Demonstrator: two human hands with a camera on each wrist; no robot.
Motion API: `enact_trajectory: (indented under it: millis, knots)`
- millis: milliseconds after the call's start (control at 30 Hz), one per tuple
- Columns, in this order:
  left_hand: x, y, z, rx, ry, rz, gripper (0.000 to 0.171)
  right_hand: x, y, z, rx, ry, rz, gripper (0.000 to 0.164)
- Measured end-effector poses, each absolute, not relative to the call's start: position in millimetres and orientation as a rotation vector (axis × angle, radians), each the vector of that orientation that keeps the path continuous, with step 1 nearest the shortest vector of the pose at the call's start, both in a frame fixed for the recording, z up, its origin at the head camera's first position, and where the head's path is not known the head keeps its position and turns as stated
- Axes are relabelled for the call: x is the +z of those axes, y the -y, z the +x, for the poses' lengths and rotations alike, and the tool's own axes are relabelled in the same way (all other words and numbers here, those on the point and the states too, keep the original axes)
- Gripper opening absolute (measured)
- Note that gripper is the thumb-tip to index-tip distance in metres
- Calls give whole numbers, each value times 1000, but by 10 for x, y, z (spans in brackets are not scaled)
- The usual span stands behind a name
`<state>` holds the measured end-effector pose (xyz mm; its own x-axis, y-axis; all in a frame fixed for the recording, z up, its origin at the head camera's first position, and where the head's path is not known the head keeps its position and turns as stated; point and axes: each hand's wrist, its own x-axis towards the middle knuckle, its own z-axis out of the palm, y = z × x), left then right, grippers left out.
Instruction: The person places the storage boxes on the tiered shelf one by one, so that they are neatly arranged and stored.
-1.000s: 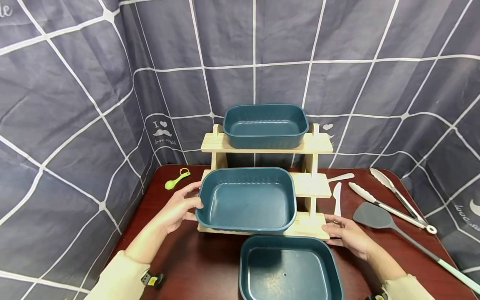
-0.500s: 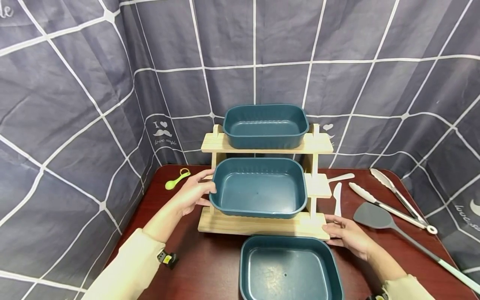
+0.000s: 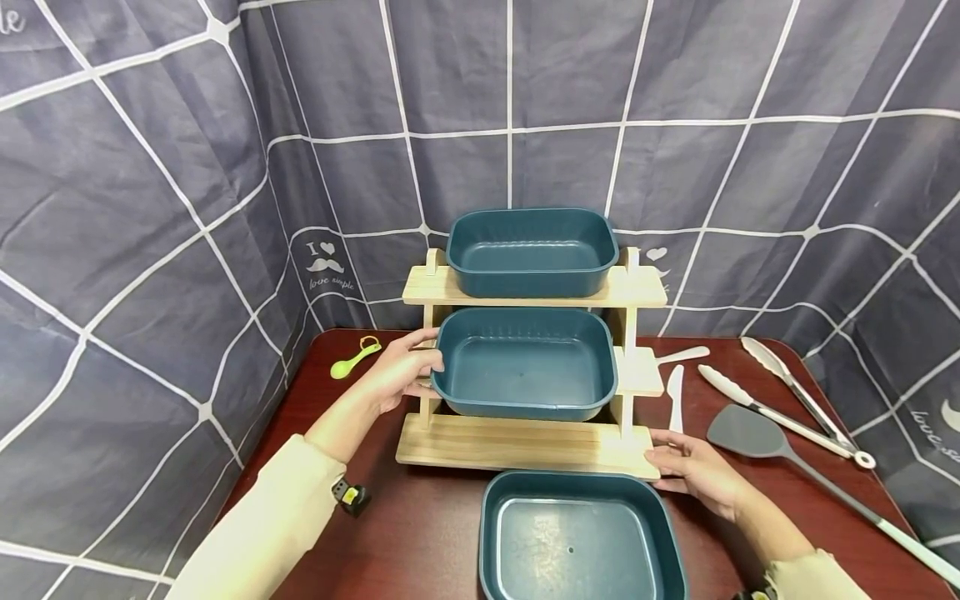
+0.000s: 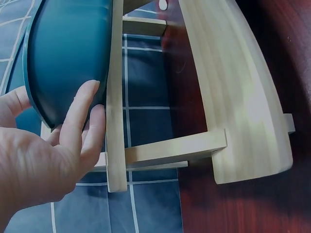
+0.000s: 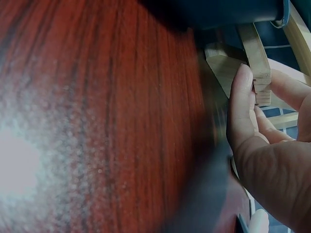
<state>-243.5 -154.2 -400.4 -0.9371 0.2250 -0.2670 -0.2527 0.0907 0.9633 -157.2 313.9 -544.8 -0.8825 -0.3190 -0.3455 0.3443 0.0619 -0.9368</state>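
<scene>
My left hand (image 3: 401,367) grips the left end of a teal plastic bin (image 3: 525,367), thumb over its rim and fingers on the outer wall. That bin is at the middle tier of a three-tier wooden shelf rack (image 3: 517,443). In the left wrist view, fingertips lie against the bin's wall (image 4: 68,53), right beside the middle board (image 4: 115,121). At the rack's lower right corner, my right hand (image 3: 693,471) pinches the end of the bottom board (image 5: 261,87) between thumb and fingers. A matching bin (image 3: 532,283) sits on the top tier.
A third teal bin (image 3: 570,533) stands on the dark red table (image 3: 375,550) before the rack. To the right lie tongs (image 3: 795,425), a grey spatula (image 3: 746,432) and a white knife (image 3: 676,396). A green measuring spoon (image 3: 352,360) lies left. Grey checked cloth (image 3: 555,75) hangs behind.
My left hand has moved the bin backward, up and slightly right, from over the bottom board to the middle tier. The right hand has stayed on the rack's corner.
</scene>
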Motion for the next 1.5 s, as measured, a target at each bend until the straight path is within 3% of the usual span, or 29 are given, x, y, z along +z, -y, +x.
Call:
enact_trajectory:
  millis: [1233,1500]
  knots:
    - [-3933,1386,-2755,1943,-2002,-51,77,-5416,-3129,-1571,-1856,-1889,23,71]
    - [-3947,1433,-2683,1943,-2034,-56,63,-5427,-3128,-1566,-1851,-1889,33,71]
